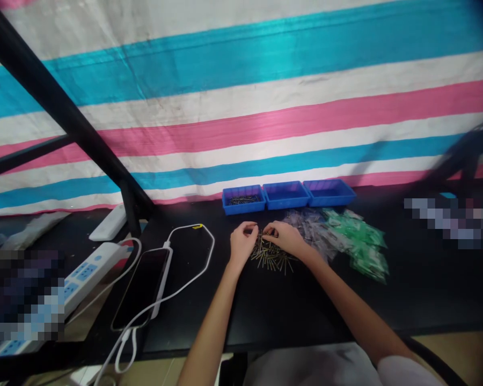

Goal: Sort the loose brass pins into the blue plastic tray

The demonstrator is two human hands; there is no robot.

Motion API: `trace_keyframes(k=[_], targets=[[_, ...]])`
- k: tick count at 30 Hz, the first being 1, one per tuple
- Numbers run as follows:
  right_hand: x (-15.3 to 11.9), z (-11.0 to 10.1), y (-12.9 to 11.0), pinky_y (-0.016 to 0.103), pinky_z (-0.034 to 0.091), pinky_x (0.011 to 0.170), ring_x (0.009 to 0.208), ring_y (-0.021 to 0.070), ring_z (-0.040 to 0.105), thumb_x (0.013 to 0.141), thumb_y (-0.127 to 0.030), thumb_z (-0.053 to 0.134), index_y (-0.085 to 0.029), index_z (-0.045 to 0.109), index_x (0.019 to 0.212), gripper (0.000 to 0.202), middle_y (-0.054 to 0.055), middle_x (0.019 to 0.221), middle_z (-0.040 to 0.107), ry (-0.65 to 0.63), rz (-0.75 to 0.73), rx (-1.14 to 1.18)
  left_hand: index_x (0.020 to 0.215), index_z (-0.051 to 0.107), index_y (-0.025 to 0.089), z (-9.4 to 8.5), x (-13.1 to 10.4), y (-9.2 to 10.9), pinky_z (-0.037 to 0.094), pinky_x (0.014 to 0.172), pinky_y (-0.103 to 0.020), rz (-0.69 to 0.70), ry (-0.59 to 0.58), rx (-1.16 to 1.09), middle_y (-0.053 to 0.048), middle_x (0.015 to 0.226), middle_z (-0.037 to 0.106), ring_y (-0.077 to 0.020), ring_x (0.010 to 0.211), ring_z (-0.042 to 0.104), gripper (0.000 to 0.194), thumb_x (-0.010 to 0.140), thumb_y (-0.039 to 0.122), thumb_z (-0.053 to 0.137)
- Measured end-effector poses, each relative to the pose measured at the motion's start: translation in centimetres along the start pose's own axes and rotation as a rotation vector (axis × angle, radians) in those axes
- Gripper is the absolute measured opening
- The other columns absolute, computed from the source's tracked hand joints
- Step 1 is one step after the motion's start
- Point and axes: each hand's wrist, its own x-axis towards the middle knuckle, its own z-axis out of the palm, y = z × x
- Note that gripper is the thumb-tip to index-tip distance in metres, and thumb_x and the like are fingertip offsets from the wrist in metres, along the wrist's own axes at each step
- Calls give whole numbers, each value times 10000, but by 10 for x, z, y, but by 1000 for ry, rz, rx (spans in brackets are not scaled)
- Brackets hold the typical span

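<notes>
A loose pile of thin, brassy screw-like pieces (271,258) lies on the black table. My left hand (243,241) is at the pile's left edge, thumb and fingers curled toward each other at its upper side. Facing it from the right, my right hand (284,236) has its fingers bent down over the top of the pile, close to the left fingertips. Both hands are closed on something too small to make out. Behind them stands a blue tray (243,200) with small dark pieces inside, beside a second blue tray (285,195) and a third (330,193).
Clear bags (312,230) and green bags (364,246) lie right of the pile. On the left are a phone (139,289) with a white cable (212,249), a power strip (90,271) and a white box (108,222). A black frame bar (64,107) slants in front of striped sheeting.
</notes>
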Motion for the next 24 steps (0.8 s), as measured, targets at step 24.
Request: trace_keyframes(k=[24], targets=[[-1, -4, -11, 269, 472, 601, 654, 147, 585, 698, -418, 599, -175, 660, 968, 368, 64, 830, 659, 209, 70, 829, 766, 706, 200, 0, -4, 20, 415, 529, -227, 222, 45, -40, -54, 890, 620, -139, 748, 575, 179, 672, 343, 651]])
